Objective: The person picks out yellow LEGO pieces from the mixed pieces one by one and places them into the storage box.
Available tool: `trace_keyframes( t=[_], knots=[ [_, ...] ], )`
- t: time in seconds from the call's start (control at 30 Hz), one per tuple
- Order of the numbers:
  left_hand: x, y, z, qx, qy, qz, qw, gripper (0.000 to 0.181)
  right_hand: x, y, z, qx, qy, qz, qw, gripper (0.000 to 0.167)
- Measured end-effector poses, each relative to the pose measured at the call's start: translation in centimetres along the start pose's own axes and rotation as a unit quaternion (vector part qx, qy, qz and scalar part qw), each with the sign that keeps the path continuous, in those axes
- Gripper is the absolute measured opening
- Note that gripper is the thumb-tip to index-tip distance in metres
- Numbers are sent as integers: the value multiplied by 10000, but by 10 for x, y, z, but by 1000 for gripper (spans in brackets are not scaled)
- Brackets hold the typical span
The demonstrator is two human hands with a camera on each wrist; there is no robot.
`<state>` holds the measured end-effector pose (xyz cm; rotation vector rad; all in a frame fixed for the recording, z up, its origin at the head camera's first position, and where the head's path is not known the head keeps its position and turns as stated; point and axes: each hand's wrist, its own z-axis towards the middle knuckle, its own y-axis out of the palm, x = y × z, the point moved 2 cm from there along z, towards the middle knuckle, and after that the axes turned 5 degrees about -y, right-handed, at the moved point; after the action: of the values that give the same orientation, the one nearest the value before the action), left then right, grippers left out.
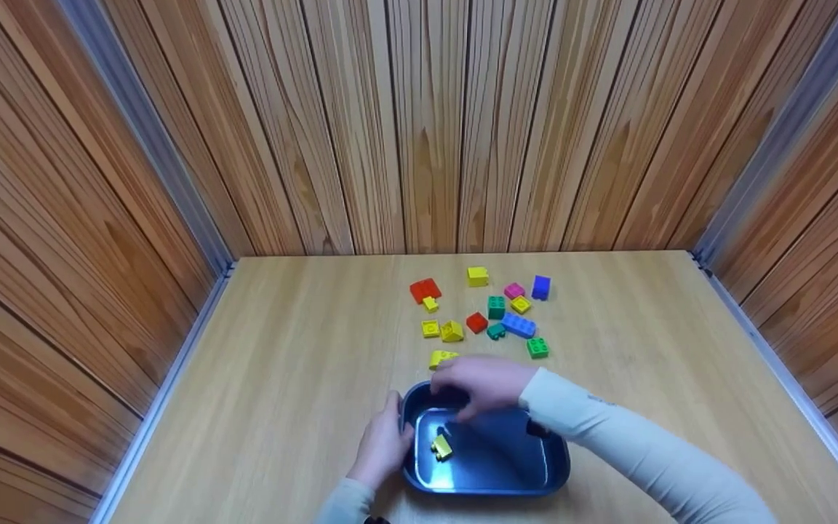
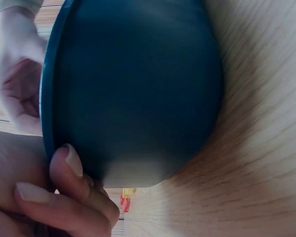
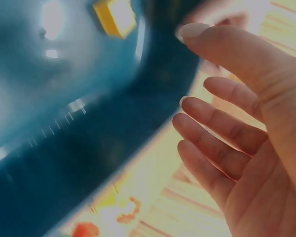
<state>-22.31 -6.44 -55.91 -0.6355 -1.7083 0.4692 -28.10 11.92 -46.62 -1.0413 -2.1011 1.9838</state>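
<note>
A dark blue rectangular tub [image 1: 492, 484] stands at the table's near side, with one yellow toy brick [image 1: 441, 447] lying inside. My left hand [image 1: 381, 444] grips the tub's left side at the rim; in the left wrist view its fingers [image 2: 74, 207] are bent beside the outer wall. Over the tub's far left part is my right hand [image 1: 488, 384]. Its palm and spread fingers [image 3: 222, 128] show nothing held in the right wrist view. Just beyond the far rim lies another yellow brick [image 1: 442, 358], partly behind the right hand.
Several loose bricks lie farther back, among them a red one [image 1: 425, 290], a long blue one [image 1: 519, 325], a green one [image 1: 537, 348] and a purple-blue one [image 1: 541, 287]. Wood-plank walls [image 1: 426, 131] with metal corner posts enclose the wooden table [image 1: 302, 349].
</note>
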Motion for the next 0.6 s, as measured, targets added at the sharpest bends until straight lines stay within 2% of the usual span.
trace_keyframes(
  t=[0.13, 0.37, 0.5, 0.6],
  knots=[
    [1, 0, 3, -181, -423, -105, 9989, 62, 8, -26, -6, 428, 232, -209, 9986, 51],
    [2, -1, 5, 13, -195, 96, 9998, 51, 35, -70, -10, 980, 646, -503, 9918, 50],
    [2, 0, 6, -111, -303, 10, 9995, 56, 50, -88, -13, 1088, 1034, -395, 9879, 50],
    [2, 1, 6, -111, -393, 32, 9992, 57, 60, -98, -12, 1121, 1167, -316, 9863, 51]
  ],
)
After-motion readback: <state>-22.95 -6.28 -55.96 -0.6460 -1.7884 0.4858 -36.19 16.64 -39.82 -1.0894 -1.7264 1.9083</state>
